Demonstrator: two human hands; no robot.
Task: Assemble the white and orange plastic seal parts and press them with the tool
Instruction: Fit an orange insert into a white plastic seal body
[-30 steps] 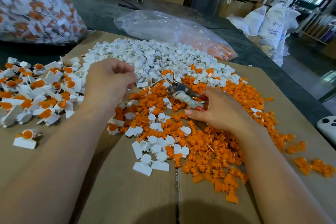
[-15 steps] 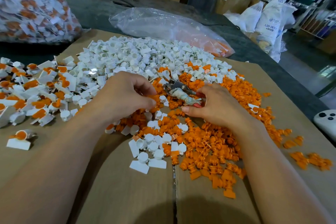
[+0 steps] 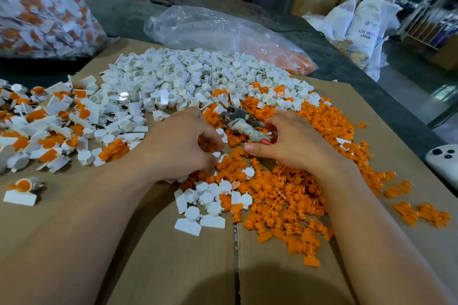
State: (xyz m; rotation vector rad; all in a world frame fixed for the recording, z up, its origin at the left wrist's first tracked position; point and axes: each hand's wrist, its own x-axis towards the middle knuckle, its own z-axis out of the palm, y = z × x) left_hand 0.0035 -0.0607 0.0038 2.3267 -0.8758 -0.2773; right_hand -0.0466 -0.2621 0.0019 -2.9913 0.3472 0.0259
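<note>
The main risk, I think, is that a seal gets pressed while the orange piece sits crooked in the white cup. The parts are small, smooth and slippery, and the two heaps mix where the hands work, so a wrong or tilted piece is easy to take. The left hand [image 3: 183, 146] has its fingers curled down into the mixed parts; whether it holds one I cannot tell. The right hand [image 3: 290, 146] grips the tool [image 3: 244, 129], metal pliers with red handles wrapped in frayed cloth, which lies over the orange parts [image 3: 285, 195], ribbed hard plastic plugs. The white parts [image 3: 186, 79], glossy round cups with flat tags, lie behind on brown cardboard [image 3: 173, 255]. The finished seals [image 3: 49, 126] lie to the left.
</note>
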